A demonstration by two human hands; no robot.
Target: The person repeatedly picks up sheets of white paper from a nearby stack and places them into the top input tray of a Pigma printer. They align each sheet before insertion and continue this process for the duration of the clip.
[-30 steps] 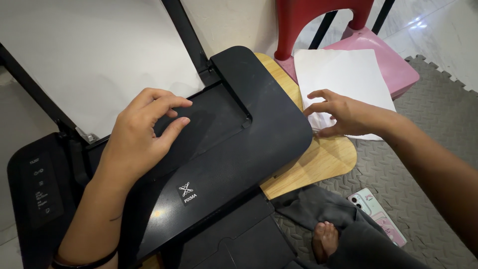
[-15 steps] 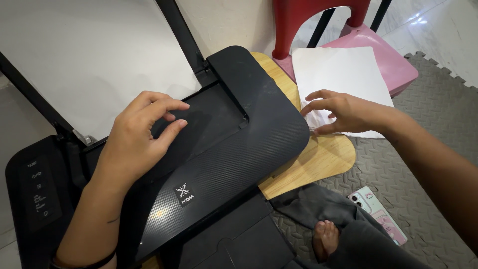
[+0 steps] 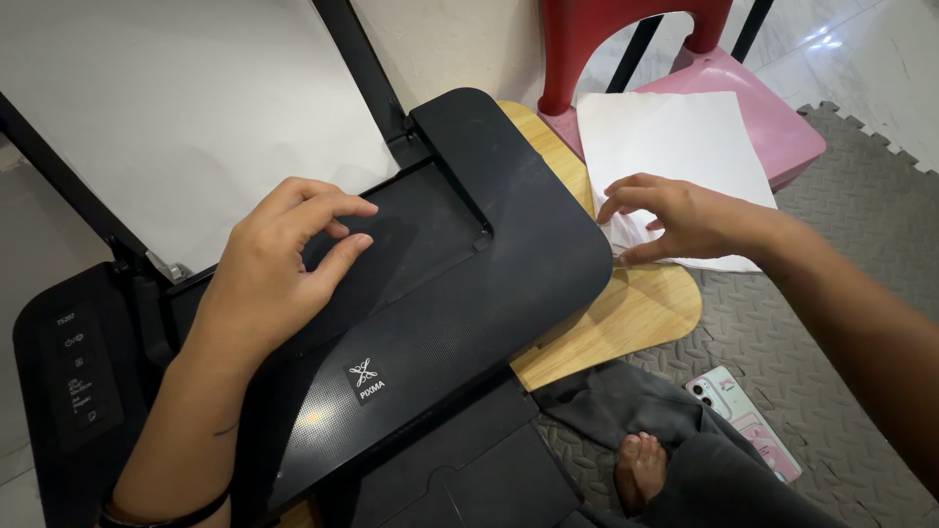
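We see a big black printer (image 3: 430, 323) in the middle, and we will tell where everything is from it. Behind the printer, a large white sheet (image 3: 186, 117) stands up in the back tray, so paper is already sitting there. Under the printer and sticking out to its right is a small wooden tabletop (image 3: 626, 313). Farther right of the printer is a gray foam floor mat (image 3: 831, 293). Behind and to the right of the printer stands a pink stool (image 3: 773, 127) with a red chair (image 3: 606, 39) at its back. On the stool lies a stack of white paper (image 3: 675, 147), just right of the printer. Our left hand (image 3: 279, 264) rests on top of the printer with the fingers bent and loose, holding nothing. Our right hand (image 3: 685, 220) is at the near edge of the stack, with curled fingers touching the sheets, but no sheet is lifted yet. We cannot tell if it has pinched one. In front and to the right of the printer, a phone (image 3: 743, 420) lies on the mat.
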